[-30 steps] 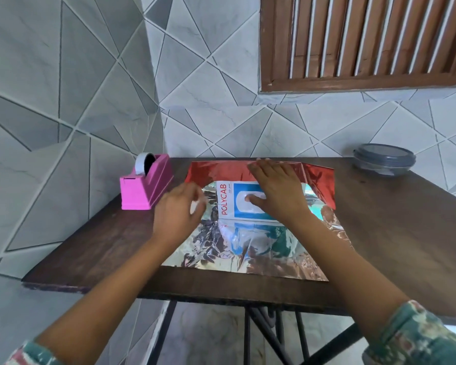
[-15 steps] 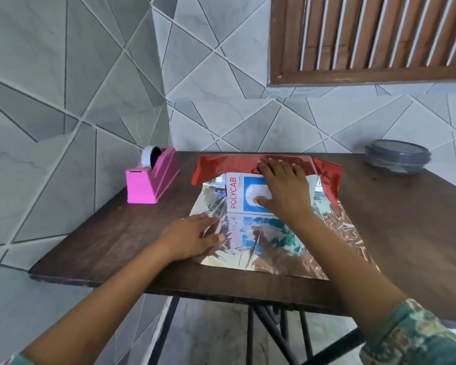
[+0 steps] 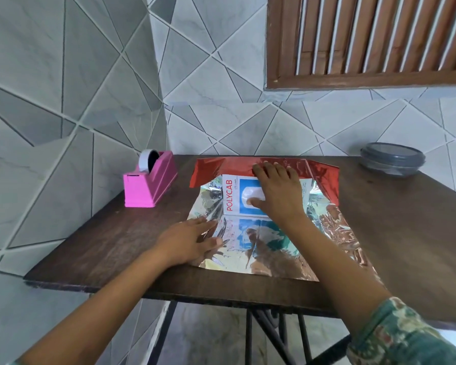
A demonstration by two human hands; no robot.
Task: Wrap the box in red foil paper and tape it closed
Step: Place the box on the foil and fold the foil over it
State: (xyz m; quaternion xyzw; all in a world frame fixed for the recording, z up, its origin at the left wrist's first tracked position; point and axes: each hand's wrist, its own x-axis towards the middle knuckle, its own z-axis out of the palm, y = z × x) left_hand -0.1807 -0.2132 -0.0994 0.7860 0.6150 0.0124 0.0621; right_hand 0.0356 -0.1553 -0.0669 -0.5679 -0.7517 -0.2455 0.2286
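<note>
View: head camera, looking down over the bench (image 3: 111, 241).
Left arm: it reaches forward from the lower left, forearm bare and low over the near edge of the bench.
Left grip (image 3: 188, 243): spread flat, palm down, with straight fingers pointing far and to the right. It presses the near-left part of the foil paper (image 3: 263, 254) onto the bench and holds nothing.
Right arm: it comes in from the lower right corner, where a patterned sleeve (image 3: 406, 335) shows, and stretches over the foil paper.
Right grip (image 3: 277, 196): flat, palm down on top of the box (image 3: 231, 196). The straight fingers reach the box's far edge and touch the red flap there, and the thumb lies across the blue panel.
Box: white and blue with red POLYCAB lettering. It lies flat on the far half of the foil paper, its right part hidden under my grip.
Foil paper: it lies silver side up, crinkled, mirroring the box. Its far edge is folded toward me over the box's far side and shows red, and the far-right corner also shows red.
Tape dispenser (image 3: 150, 183): pink with a roll in it, on the far left of the bench, apart from the foil paper.
Container (image 3: 391, 159): grey and lidded, at the far right corner, well apart.
</note>
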